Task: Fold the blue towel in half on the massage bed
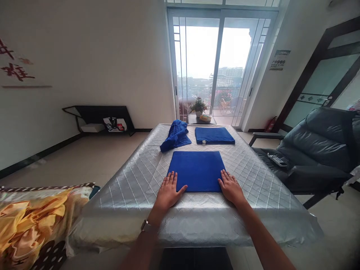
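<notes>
A flat blue rectangle point(198, 170), which looks like a smooth piece of cloth or a board wrapped in cloth, lies near the front of the table. My left hand point(169, 189) rests flat along its left edge, thumb on its near corner. Along the right edge lies my right hand point(230, 185), fingers stretched out and thumb on the near right corner. Neither hand grips anything. Farther back, a stack of folded blue towels point(214, 135) shows a small white tag. Left of that stack sits a crumpled blue towel point(176, 135).
A silver quilted cover point(135, 176) drapes over the table. At the right stands a dark leather armchair point(312, 146) with a white device on its seat. Yellow clothes point(33, 225) lie on a surface at lower left. A small stand with a potted plant point(198, 107) is behind the table.
</notes>
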Demonstrator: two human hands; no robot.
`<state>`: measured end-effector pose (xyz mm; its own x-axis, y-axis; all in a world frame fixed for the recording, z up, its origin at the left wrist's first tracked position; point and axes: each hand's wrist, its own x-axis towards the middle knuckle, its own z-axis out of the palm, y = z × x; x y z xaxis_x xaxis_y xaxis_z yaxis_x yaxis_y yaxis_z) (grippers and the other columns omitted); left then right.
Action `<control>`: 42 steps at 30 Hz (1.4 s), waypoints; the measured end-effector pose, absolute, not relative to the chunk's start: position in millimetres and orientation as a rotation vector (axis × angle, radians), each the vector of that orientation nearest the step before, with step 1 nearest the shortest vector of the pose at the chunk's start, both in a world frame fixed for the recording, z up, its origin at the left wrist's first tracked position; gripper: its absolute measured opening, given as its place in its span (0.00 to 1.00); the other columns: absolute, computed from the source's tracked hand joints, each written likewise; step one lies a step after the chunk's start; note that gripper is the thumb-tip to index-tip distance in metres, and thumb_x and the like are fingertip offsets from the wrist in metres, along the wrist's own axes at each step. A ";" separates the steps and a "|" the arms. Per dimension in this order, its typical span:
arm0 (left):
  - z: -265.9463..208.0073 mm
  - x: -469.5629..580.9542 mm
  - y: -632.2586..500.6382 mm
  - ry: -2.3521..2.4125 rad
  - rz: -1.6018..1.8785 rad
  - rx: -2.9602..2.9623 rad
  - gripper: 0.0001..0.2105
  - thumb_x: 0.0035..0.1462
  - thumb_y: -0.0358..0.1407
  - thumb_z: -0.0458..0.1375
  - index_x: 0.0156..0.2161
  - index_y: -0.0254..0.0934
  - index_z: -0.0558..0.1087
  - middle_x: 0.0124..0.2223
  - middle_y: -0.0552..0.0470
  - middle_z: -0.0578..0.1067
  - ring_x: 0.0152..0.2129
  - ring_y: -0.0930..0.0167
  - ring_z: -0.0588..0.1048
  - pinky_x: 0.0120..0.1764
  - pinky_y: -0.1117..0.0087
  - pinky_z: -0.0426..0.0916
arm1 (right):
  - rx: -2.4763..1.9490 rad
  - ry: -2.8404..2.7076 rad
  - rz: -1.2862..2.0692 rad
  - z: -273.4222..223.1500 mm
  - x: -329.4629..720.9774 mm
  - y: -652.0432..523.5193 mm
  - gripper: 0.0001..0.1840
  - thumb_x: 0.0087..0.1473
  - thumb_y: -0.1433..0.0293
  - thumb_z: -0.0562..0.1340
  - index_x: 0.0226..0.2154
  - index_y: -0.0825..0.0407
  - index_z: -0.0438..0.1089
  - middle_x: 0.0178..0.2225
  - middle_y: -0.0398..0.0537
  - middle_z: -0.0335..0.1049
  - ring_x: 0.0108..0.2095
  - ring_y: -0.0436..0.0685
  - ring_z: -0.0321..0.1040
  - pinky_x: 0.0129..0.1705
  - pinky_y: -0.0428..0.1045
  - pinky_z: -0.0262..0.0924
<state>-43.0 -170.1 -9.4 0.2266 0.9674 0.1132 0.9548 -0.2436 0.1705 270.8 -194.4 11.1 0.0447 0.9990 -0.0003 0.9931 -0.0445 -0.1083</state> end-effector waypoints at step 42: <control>-4.0 -46.5 -165.9 1.904 0.097 2.424 0.48 0.61 0.66 0.35 0.71 0.26 0.49 0.73 0.37 0.46 0.70 0.56 0.47 0.68 0.53 0.46 | -2.219 -2.004 0.174 9.4 269.3 -138.8 0.35 0.69 0.60 0.40 0.72 0.59 0.45 0.73 0.49 0.39 0.72 0.58 0.37 0.71 0.56 0.31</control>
<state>-46.5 -165.9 -4.0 0.2361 0.9716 0.0141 0.9680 -0.2365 0.0840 269.3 -138.8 9.4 0.1027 0.9946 0.0118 0.9776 -0.0988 -0.1857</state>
